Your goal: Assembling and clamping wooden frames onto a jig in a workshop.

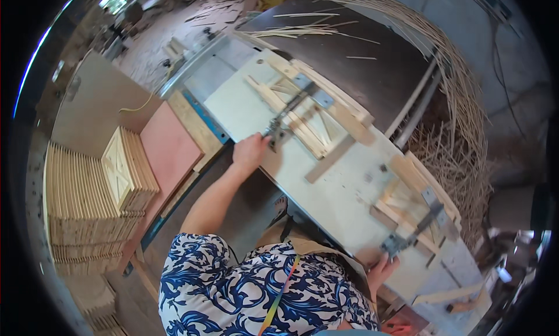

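1. Head view, far left first: stacks of finished slatted wooden panels [119,173] stand by my side, with a reddish board [172,147] leaning just beside them, well apart from both my hands.
2. My left hand [249,151] reaches out over the near edge of the pale workbench [338,190], and its fingers are curled shut around the end of the left metal clamp lever [289,112].
3. That lever lies across a frame of wooden slats [311,123], which sits flat on the bench inside its wooden jig.
4. Beyond the bench, loose thin strips [303,30] lie scattered on a dark sheet [372,62].
5. My right hand [381,270] sits at the near edge of the bench, touching the base of the right metal clamp lever [416,231]; whether its fingers grip it or only rest there, I cannot tell.
6. That second lever crosses another slat frame [407,205].
7. Far right, a heap of pale offcut strips [460,132] piles up behind the bench.
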